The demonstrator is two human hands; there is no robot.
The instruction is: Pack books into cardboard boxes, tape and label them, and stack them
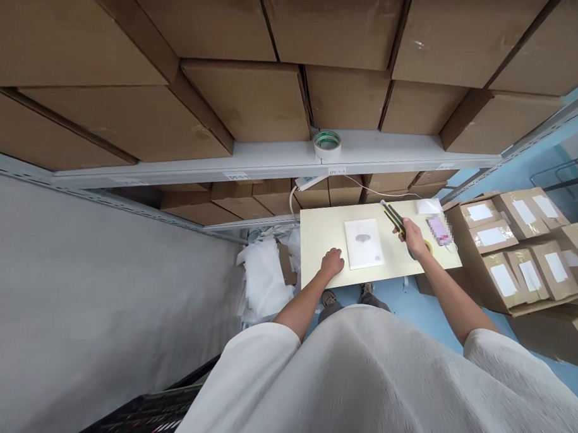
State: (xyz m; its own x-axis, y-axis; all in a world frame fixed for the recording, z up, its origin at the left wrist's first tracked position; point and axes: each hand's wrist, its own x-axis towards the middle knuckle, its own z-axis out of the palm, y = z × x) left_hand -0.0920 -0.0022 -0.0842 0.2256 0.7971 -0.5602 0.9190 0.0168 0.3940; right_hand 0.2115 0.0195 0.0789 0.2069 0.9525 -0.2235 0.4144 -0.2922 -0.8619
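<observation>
My right hand (413, 238) grips a black-and-yellow utility knife (392, 217) over the right part of the pale table (317, 227). Its front end points away from me, to the upper left. A flat white package (364, 244) with a grey oval picture lies between my hands, touched by neither. Just left of the package, my left hand (333, 262) rests on the tabletop with its fingers curled in; nothing shows in it. A yellow ring (429, 246), partly hidden by my right hand, sits beside my wrist.
A pink phone-like object (439, 229) and a small white packet (428, 207) lie at the table's right end. A tape roll (327, 144) sits on the shelf edge (390, 154) below stacked cartons (245, 101). White packing sheets (265, 279) pile up left; labelled boxes (505, 279) stand right.
</observation>
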